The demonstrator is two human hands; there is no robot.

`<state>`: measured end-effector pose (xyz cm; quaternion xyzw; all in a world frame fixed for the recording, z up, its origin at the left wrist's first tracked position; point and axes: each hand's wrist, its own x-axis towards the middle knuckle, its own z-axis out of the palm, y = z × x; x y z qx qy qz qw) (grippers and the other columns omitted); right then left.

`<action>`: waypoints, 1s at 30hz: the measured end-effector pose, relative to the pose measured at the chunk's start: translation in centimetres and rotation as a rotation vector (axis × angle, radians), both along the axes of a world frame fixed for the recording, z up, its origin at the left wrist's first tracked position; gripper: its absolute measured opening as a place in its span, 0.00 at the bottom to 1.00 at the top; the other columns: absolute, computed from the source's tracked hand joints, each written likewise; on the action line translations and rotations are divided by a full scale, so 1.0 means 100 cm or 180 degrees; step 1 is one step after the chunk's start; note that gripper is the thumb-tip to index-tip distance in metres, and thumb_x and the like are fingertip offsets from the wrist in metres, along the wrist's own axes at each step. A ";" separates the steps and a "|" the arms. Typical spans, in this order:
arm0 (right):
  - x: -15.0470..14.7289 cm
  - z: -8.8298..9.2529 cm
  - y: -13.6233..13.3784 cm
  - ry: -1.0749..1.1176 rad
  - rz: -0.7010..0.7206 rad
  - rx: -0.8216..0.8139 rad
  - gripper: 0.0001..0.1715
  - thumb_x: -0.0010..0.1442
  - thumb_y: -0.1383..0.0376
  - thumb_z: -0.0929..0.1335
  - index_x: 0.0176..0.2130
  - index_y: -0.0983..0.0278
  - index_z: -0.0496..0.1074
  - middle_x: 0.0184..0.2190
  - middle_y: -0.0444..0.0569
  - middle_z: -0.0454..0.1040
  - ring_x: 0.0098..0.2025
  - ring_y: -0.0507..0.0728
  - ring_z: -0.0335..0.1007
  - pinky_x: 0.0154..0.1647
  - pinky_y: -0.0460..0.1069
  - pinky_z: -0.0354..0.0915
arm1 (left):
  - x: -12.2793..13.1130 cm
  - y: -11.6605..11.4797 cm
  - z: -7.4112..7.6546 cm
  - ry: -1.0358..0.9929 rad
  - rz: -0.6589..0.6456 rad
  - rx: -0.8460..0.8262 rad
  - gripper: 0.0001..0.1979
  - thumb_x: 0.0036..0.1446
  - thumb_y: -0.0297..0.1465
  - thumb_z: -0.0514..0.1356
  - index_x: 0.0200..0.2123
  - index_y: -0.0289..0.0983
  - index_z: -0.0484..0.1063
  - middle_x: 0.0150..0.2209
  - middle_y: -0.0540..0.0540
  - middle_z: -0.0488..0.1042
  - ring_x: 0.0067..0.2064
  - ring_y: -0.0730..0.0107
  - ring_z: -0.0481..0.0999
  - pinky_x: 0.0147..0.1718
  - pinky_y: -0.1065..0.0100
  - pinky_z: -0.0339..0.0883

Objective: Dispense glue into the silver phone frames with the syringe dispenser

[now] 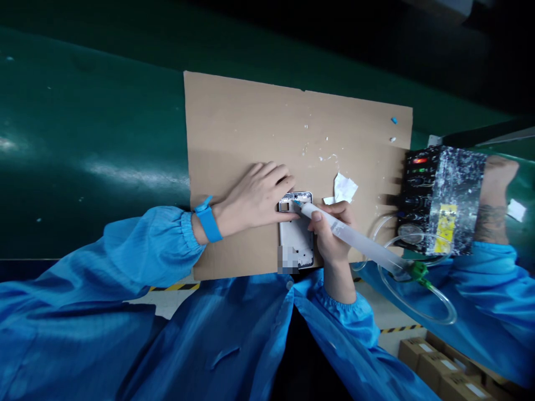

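In the head view, the person's left hand (254,195), wearing a blue wristband (208,219), is lying flat and unclenched on a flat brown cardboard sheet (234,122). Its fingertips are pressing on the upper left corner of a silver rectangular phone frame (296,236). This frame is lying near the front edge of the cardboard sheet, about in the middle of that edge. The right hand (332,236) is grasping a long translucent plastic syringe (355,239) like a pen, and its blue tip is touching the top part of the frame. A clear thin hose (434,320) is running from the green back end of the syringe. A small white paper scrap (345,188) is lying just behind the right hand. At the right edge of the cardboard a black control box wrapped in tape (443,195) is standing, and another person's hand (497,178) is resting beside it on the dark green desk (83,139).
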<state>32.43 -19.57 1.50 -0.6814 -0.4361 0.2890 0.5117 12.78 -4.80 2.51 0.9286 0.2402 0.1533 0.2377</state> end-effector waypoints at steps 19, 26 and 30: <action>-0.002 0.001 0.002 -0.0084 0.0061 0.0116 0.24 0.72 0.44 0.80 0.43 0.56 0.73 0.27 0.40 0.79 0.23 0.54 0.74 0.23 0.49 0.71 | 0.000 -0.001 -0.001 -0.0032 0.0011 0.0036 0.25 0.69 0.53 0.71 0.51 0.37 0.76 0.52 0.37 0.79 0.55 0.47 0.77 0.51 0.53 0.67; -0.002 0.002 0.001 -0.0058 0.0040 0.0115 0.23 0.71 0.45 0.80 0.43 0.57 0.75 0.28 0.41 0.79 0.24 0.54 0.75 0.25 0.49 0.72 | 0.000 0.000 -0.002 -0.0041 0.0011 0.0066 0.26 0.68 0.54 0.72 0.51 0.37 0.77 0.52 0.38 0.79 0.55 0.47 0.77 0.51 0.53 0.67; -0.002 0.002 0.002 0.0014 0.0081 0.0200 0.21 0.72 0.47 0.80 0.43 0.57 0.74 0.29 0.41 0.80 0.24 0.53 0.75 0.24 0.47 0.71 | 0.000 -0.001 -0.001 -0.0043 -0.0004 0.0053 0.26 0.68 0.53 0.72 0.51 0.36 0.77 0.52 0.37 0.79 0.55 0.47 0.77 0.51 0.52 0.67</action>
